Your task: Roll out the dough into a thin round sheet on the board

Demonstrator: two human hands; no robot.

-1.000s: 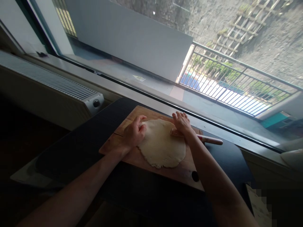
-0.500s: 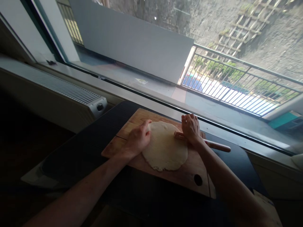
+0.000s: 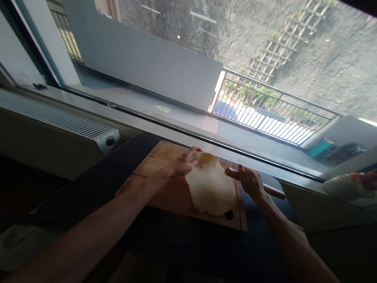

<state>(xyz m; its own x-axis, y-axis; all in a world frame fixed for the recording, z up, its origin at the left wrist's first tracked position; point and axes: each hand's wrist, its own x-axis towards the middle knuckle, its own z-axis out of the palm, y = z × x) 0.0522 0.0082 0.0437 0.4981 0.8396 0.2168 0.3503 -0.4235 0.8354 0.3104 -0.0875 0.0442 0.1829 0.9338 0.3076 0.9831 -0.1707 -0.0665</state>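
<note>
Dough sheet (image 3: 211, 192) on the right half of the wooden board (image 3: 165, 155), which sits near the window-side edge of the tabletop (image 3: 114, 169). Half a second ago it lay flat around the board's middle; now its far part is raised and the whole sheet sits nearer the board's right edge, its lower margin reaching the hole (image 3: 229, 215) by the near right corner, earlier well clear of it.

Left hand (image 3: 186, 162) at the sheet's far left margin, fingers clamped on the dough. Right hand (image 3: 250, 181) has drawn off the sheet toward the right edge; fingers wrapped round the rolling pin (image 3: 273, 191), whose inner end hangs just beside the dough. Pin's outer end points past the board, over the tabletop's right side.

Dough: pale, thin, outline uneven; narrowed at the lifted end, yellowish there, broad and rounded toward the near edge.
</note>
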